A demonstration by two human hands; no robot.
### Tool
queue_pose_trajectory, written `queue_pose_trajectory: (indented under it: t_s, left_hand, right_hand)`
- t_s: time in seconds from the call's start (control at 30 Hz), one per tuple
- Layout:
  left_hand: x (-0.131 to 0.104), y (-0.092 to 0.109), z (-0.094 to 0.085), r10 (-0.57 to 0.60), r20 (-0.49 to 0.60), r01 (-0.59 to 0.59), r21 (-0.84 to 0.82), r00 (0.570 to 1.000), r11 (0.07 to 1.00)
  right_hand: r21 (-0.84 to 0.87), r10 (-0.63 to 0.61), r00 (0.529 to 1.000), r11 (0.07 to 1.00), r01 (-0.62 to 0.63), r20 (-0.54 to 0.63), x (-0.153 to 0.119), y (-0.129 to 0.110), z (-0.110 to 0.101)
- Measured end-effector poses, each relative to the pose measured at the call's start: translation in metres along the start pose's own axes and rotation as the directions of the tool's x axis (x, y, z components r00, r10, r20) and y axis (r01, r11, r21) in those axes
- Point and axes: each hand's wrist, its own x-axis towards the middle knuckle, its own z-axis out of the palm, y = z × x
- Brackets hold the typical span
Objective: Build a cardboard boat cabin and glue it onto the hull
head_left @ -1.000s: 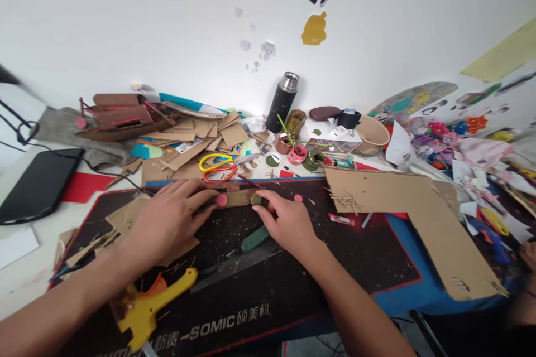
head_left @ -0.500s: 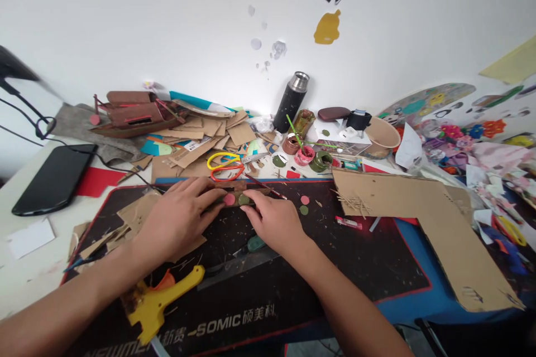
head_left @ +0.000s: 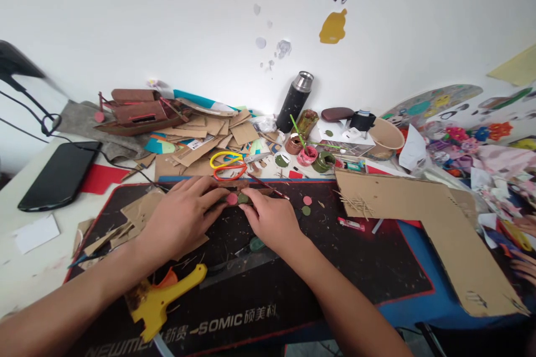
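Note:
My left hand (head_left: 182, 212) is closed, its thumb and fingers gripping the left part of a brown painted cardboard strip (head_left: 231, 204) over the dark mat. A pink disc (head_left: 231, 198) on the strip shows just beside those fingertips. Thumb and forefinger of my right hand (head_left: 274, 220) pinch at a green disc (head_left: 243, 198) on the same strip, right of the pink one. Whether the green disc is stuck down I cannot tell. Another pink disc (head_left: 307, 200) and green disc (head_left: 306, 211) lie on the mat to the right. A thin brush (head_left: 270, 187) lies behind my right hand.
A yellow glue gun (head_left: 171, 298) lies front left, a green-handled cutter (head_left: 256, 244) between my forearms. Scissors (head_left: 228, 164), paint jars (head_left: 307, 155) and a black flask (head_left: 295, 101) stand behind. Cut cardboard (head_left: 444, 234) lies right. Another person's hand (head_left: 525, 265) shows at the right edge.
The view has shifted slightly, moving the surroundings right. My right fingertips sit a little closer over the green disc. Another person's hands have come in at the right edge.

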Motion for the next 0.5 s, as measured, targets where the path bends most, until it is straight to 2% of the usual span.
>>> queue_pose_trajectory:
  t_s: [0.23,0.4,0.5]
  left_hand:
    - [-0.0005,0.0000,0.0013,-0.005,-0.027,0.006,0.036,1.000,0.999]
    - [0.0005,0.0024,-0.0012,-0.009,0.025,0.008,0.023,1.000,1.000]
    - [0.0000,0.0016,-0.0008,-0.023,0.008,0.023,0.013,1.000,1.000]
  right_hand:
    - [0.033,0.001,1.000,0.999,-0.001,-0.010,0.0002,0.0003,0.0025]
    - [0.055,0.002,1.000,0.998,-0.001,-0.021,0.0000,0.0009,0.0043]
    - [0.058,0.021,1.000,0.998,-0.019,-0.024,0.0004,0.0009,0.0053]
